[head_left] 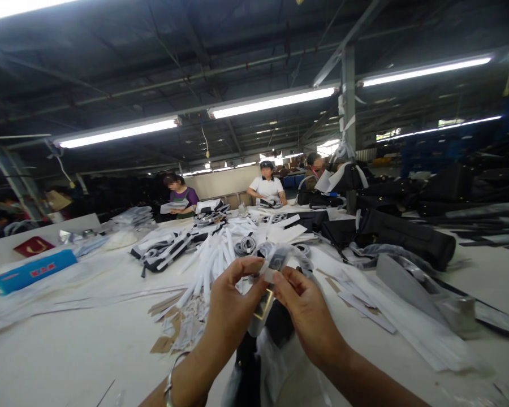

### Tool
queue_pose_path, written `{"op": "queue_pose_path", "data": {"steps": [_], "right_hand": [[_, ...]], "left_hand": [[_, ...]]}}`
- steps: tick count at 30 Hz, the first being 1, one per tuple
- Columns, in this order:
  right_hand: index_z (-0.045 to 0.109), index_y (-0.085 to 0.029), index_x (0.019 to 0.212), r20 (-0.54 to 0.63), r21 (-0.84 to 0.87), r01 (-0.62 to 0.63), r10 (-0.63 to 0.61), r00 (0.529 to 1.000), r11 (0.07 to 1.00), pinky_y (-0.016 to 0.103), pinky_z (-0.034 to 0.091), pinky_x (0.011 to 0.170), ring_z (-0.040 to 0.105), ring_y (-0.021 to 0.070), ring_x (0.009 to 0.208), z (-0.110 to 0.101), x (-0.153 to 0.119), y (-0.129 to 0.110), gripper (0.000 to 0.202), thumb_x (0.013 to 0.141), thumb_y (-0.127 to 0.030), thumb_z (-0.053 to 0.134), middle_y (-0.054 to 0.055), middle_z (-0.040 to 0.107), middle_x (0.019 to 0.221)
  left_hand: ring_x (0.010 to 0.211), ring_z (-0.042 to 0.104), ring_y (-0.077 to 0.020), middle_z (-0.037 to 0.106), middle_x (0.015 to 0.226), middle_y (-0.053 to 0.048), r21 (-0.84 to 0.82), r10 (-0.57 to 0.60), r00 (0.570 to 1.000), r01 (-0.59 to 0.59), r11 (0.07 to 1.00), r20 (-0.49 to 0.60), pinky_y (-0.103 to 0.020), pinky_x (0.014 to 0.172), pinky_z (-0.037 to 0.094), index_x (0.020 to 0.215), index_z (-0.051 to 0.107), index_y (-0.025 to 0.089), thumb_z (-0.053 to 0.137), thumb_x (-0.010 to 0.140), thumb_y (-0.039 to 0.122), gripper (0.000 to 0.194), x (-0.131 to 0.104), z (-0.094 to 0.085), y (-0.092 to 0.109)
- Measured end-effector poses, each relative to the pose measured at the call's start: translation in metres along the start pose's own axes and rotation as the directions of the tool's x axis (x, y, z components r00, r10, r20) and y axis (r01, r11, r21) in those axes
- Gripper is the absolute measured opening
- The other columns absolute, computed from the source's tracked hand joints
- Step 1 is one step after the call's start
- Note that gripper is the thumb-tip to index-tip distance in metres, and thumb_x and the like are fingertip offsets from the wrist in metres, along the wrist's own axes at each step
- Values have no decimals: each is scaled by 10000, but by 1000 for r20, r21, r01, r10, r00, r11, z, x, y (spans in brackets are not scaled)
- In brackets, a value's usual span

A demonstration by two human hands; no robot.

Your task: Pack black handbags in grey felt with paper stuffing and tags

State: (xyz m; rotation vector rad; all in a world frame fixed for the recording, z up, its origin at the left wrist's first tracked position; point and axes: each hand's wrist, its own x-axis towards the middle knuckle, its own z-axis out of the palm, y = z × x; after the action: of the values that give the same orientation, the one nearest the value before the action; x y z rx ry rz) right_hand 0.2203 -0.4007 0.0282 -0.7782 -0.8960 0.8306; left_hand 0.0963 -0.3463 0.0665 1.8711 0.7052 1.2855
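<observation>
In front of me, my left hand point(233, 294) has its thumb and fingers closed at a small white piece point(270, 275), perhaps paper or tape. My right hand point(303, 302) pinches the same piece from the other side. Just below the fingertips hangs a gold rectangular metal frame point(263, 305) under clear plastic. Black material point(279, 323) lies beneath my hands, partly covered by translucent plastic wrap point(280, 364); its full shape is hidden. A coiled grey strap or tube point(246, 244) rests just beyond my left fingers.
Paper and cardboard scraps point(180, 328) lie left of my hands. White strips point(220, 254) and black-and-white pieces point(165, 251) are heaped ahead. A blue box point(36, 271) stands at left, a black bag point(407, 237) and white sheets point(402, 316) at right. Co-workers point(266, 185) are across the table.
</observation>
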Motion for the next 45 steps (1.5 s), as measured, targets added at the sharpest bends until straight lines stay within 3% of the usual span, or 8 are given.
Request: {"op": "queue_pose_path", "data": {"steps": [8, 11, 17, 25, 32, 35, 39, 45], "right_hand": [[594, -213, 894, -92, -128, 104, -116, 989, 986, 284, 479, 741, 596, 184, 795, 5, 4, 12, 308, 881, -513, 664, 9, 642, 822], [508, -220, 790, -129, -157, 116, -136, 982, 981, 253, 422, 614, 494, 142, 665, 9, 3, 13, 369, 853, -540, 682, -36, 507, 691], [470, -214, 740, -175, -167, 125, -154, 972, 978, 232, 344, 540, 367, 106, 594, 18, 2, 9, 412, 810, -531, 723, -69, 377, 644], [550, -199, 752, -161, -84, 116, -128, 979, 990, 260, 433, 618, 481, 142, 668, 10, 0, 16, 407, 799, -558, 735, -23, 520, 695], [667, -180, 850, -41, -121, 96, -101, 994, 988, 290, 489, 728, 599, 194, 795, 1, -2, 8, 360, 816, -531, 739, 30, 667, 804], [697, -177, 855, -4, -110, 64, -65, 998, 992, 285, 497, 732, 613, 181, 775, -9, 2, -3, 328, 823, -501, 740, 23, 679, 797], [740, -188, 887, 94, -152, 31, -17, 995, 988, 265, 486, 649, 615, 161, 723, -19, 3, -16, 307, 808, -484, 752, 12, 679, 781], [752, -199, 958, 229, -270, 60, 3, 973, 961, 294, 534, 717, 658, 166, 745, -43, 9, -20, 312, 818, -477, 735, 13, 720, 845]], "left_hand": [[1040, 699, -279, 762, 1092, -44, 13, -3, 1000, 3, 1000, 1, -385, 942, 521, 1076, 749, 245, 627, 897, 429, 284, -17, 5, 5], [943, 736, -265, 786, 983, -27, 215, 92, 992, -73, 974, -83, -347, 868, 546, 989, 774, 257, 637, 893, 399, 220, -15, 4, 3], [672, 744, -230, 785, 829, -68, 829, 467, 882, -215, 516, -62, -281, 591, 545, 1088, 745, 195, 542, 939, 224, 253, -20, 13, 4], [1161, 666, -284, 636, 1308, -234, 937, 553, 828, -263, 229, 97, -373, 923, 575, 1317, 552, -26, 339, 983, 96, 414, -34, 37, -3], [1372, 479, -318, 495, 1465, -236, 875, 470, 879, -287, 389, 79, -456, 1087, 469, 1422, 446, -8, 379, 928, 86, 507, -39, 38, -8], [1297, 562, -306, 578, 1409, -179, 689, 319, 944, -284, 667, 81, -450, 1053, 494, 1408, 504, 98, 477, 950, 268, 490, -33, 19, 0], [1110, 674, -262, 720, 1180, -83, 196, -31, 977, -11, 981, 209, -402, 1002, 508, 1192, 642, 217, 586, 914, 510, 407, -12, -6, 5], [1098, 652, -259, 714, 1085, -66, -81, -268, 941, 290, 954, 208, -272, 841, 535, 1152, 630, 195, 775, 746, 538, 552, -2, -2, -2]]}}
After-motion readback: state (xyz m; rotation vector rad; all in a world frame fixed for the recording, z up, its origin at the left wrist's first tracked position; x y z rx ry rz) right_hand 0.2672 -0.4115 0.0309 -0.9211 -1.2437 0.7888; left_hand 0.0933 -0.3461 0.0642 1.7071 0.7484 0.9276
